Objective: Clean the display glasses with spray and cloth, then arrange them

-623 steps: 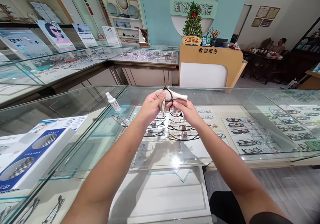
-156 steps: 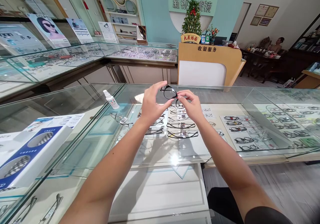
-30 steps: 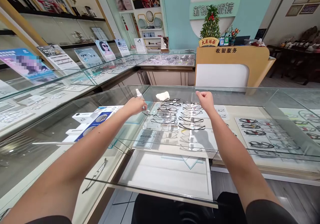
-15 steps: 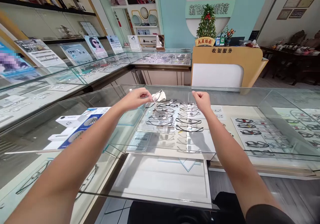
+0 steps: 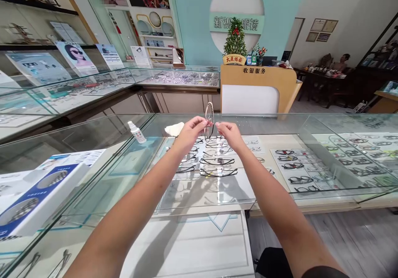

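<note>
A pair of eyeglasses point(image 5: 209, 109) is held up on edge above the glass counter, pinched by the fingers of my left hand point(image 5: 192, 132). Close by on its right is my right hand point(image 5: 230, 134), thumb and fingers pressed together, the tips just beside the frame. Whether those tips hold part of the glasses is too small to tell. Under both hands, rows of dark-framed glasses point(image 5: 217, 161) lie in the display case. To the left of my left hand rests a crumpled white cloth point(image 5: 174, 129).
A white spray bottle point(image 5: 137, 132) stands on the glass counter point(image 5: 124, 145) at left. Blue-and-white boxes point(image 5: 40, 195) lie nearer on that side. More glasses point(image 5: 300, 179) fill the case at right. Beyond stands a wooden cashier desk point(image 5: 289, 91).
My hands have come together from far apart. The eyeglasses are now raised between them, away from the cloth. The camera has turned to the right, and the spray bottle now shows fully.
</note>
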Motion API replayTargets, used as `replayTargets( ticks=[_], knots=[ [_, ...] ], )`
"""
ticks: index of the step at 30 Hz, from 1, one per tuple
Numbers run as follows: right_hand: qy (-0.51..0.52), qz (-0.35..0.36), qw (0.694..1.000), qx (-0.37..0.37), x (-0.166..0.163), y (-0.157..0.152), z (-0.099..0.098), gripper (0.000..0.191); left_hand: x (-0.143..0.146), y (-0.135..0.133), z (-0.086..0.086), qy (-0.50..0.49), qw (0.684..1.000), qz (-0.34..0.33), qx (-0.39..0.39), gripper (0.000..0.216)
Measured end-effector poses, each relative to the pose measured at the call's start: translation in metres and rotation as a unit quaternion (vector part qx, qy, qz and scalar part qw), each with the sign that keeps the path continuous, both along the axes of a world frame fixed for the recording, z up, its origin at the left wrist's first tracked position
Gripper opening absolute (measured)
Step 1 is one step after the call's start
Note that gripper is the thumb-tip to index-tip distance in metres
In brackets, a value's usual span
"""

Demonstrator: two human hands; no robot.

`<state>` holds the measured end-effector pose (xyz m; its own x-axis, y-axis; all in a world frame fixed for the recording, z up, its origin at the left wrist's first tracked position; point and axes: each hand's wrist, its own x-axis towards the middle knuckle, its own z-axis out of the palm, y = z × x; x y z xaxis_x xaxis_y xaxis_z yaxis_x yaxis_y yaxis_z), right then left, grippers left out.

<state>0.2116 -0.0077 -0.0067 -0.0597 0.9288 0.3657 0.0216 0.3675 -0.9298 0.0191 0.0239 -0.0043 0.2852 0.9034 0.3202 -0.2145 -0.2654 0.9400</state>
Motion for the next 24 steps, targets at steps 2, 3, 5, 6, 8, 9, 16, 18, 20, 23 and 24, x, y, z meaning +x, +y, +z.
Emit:
replayTargets(
  ticks=[2,3,5,6,8,9,16,18,20,23,24],
  knots=[
    [0.009,-0.009,1.000,-0.005,-0.003,-0.003,0.003,0.059,0.000,-0.002,-0.006,-0.036,0.999,0.004,-0.026,0.046],
    [0.012,-0.010,1.000,-0.008,-0.004,-0.005,0.004,0.057,-0.002,-0.004,-0.008,-0.046,0.998,0.008,-0.031,0.048],
    [0.014,-0.001,1.000,-0.010,-0.007,-0.008,0.004,0.056,-0.004,-0.007,-0.012,-0.053,0.998,0.017,-0.032,0.049],
    [0.016,0.005,1.000,-0.007,-0.009,-0.009,0.003,0.054,-0.006,-0.009,-0.013,-0.052,0.998,0.020,-0.029,0.049],
    [0.020,0.011,1.000,-0.004,-0.012,-0.010,0.002,0.052,-0.008,-0.011,-0.013,-0.050,0.998,0.022,-0.024,0.048],
    [0.022,0.012,1.000,-0.006,-0.013,-0.011,0.001,0.052,-0.009,-0.012,-0.013,-0.051,0.998,0.022,-0.023,0.048],
    [0.033,0.007,0.999,-0.007,-0.015,-0.012,-0.002,0.049,-0.006,-0.019,-0.009,-0.030,0.999,0.028,-0.010,0.048],
    [0.032,-0.003,0.999,0.000,-0.015,-0.013,-0.001,0.047,-0.005,-0.021,-0.007,-0.019,0.999,0.026,-0.013,0.048],
    [0.026,-0.011,1.000,0.006,-0.015,-0.013,0.000,0.045,-0.004,-0.023,-0.006,-0.006,1.000,0.026,-0.016,0.049],
    [0.012,-0.029,0.999,0.012,-0.013,-0.012,0.000,0.042,-0.004,-0.025,-0.004,-0.001,1.000,0.025,-0.011,0.049],
    [0.004,-0.039,0.999,0.016,-0.012,-0.012,0.000,0.040,-0.004,-0.025,-0.004,-0.004,1.000,0.025,-0.007,0.049]
  ],
)
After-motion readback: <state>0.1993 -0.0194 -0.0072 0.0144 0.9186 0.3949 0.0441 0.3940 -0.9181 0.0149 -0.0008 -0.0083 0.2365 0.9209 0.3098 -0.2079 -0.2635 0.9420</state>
